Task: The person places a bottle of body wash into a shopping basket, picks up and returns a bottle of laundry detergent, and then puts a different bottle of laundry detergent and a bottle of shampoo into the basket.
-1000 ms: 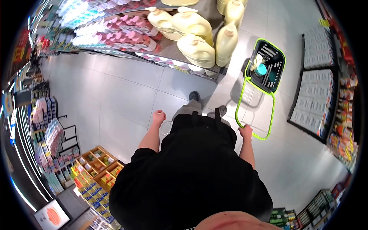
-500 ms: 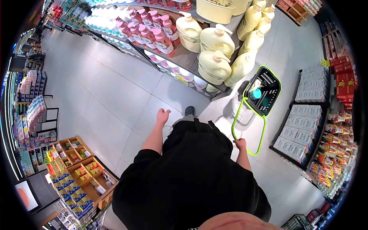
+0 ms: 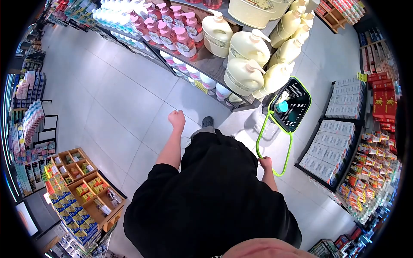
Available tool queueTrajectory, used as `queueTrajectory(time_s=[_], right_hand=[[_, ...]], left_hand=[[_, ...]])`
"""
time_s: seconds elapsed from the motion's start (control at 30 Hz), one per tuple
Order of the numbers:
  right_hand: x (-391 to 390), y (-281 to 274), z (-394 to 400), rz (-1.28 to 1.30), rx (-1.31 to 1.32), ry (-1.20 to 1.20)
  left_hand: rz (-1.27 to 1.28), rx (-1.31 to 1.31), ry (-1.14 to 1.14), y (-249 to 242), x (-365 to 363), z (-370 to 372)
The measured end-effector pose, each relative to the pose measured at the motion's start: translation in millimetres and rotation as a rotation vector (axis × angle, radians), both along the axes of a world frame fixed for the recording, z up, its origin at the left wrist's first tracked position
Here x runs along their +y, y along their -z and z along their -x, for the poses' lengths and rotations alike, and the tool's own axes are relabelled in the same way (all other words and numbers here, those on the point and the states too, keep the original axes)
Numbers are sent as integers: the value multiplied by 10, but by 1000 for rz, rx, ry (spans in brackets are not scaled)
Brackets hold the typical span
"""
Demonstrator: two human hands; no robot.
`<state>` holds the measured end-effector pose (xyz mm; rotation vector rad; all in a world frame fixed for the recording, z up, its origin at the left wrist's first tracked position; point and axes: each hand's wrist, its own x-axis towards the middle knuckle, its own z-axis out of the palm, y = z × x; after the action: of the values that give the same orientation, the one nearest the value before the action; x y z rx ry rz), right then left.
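My right hand (image 3: 266, 163) grips the light green handle (image 3: 288, 150) of a black shopping basket (image 3: 297, 101). The basket stands at the right of the shelf corner, with a teal-lidded item (image 3: 282, 106) and something pale inside it. My left hand (image 3: 176, 118) hangs in front of me at the left, fingers curled in, with nothing visible in it. Nearest to that hand is a grey shoe (image 3: 208, 121) on the tiled floor. Ahead, a shelf holds large cream pump bottles (image 3: 244, 75) and pink pump bottles (image 3: 185, 43).
To the right stand stacks of white boxes (image 3: 332, 135) in black trays and a rack of orange-and-white packets (image 3: 359, 185). A wooden display (image 3: 92, 189) with yellow and blue boxes is at the lower left. Pale floor tiles (image 3: 116, 94) stretch off to the left.
The cream bottles have come slightly closer in view. My left hand has shifted a little left and up, its fingers curled tighter. The basket sits a little further left in view, its handle still gripped.
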<state>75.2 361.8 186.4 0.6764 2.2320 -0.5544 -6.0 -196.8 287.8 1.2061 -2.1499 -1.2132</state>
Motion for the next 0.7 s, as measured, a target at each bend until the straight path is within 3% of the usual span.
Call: queueTrajectory(time_s=[0.13,0.37,0.43,0.63,0.7], right_hand=[[-30,-57,-50,6,-17,3],[-3,161,-232,13,-39,26],[-25,172,-256,24,-44,52],[16,285,-354,36,-90,88],[-4,248,-364,35,-86,93]], left_hand=[[-72,23,59,-59,63,149],[-123,61,208,269,33,351],[-135,97,276,164,90,416],[-479,131,226,-115,202,467],[-394,145,197,-140,230,454]])
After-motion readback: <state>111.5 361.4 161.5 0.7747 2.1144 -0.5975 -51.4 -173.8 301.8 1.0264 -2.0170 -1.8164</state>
